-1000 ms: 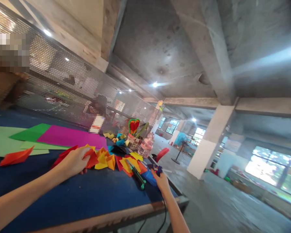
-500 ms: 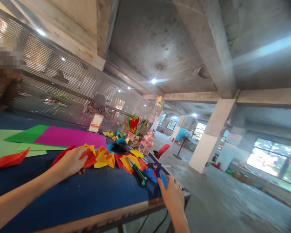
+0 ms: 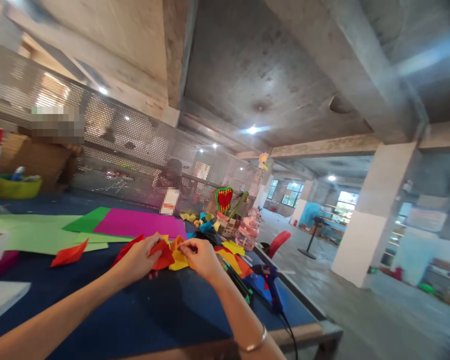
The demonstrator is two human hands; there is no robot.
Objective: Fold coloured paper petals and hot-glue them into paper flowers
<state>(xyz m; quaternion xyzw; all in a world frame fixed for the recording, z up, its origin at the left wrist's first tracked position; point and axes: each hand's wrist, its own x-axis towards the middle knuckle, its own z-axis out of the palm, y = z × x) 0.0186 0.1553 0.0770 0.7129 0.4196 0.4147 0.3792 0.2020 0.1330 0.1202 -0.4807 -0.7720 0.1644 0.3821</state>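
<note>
Left fingers [image 3: 153,243] hold red paper [image 3: 165,255], right fingers [image 3: 190,244] pinch yellow paper [image 3: 177,260]; a glue gun [image 3: 272,281] lies near the worktop's right edge [image 3: 303,301].

The left hand [image 3: 139,257] holds red folded paper [image 3: 165,254] while the right hand [image 3: 202,257] touches yellow paper [image 3: 177,261] beside it.

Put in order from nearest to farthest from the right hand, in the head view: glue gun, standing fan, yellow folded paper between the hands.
1. Yellow folded paper: touching the right hand.
2. Glue gun: right of the hand, on the table.
3. Standing fan: farther right, on the floor.
</note>
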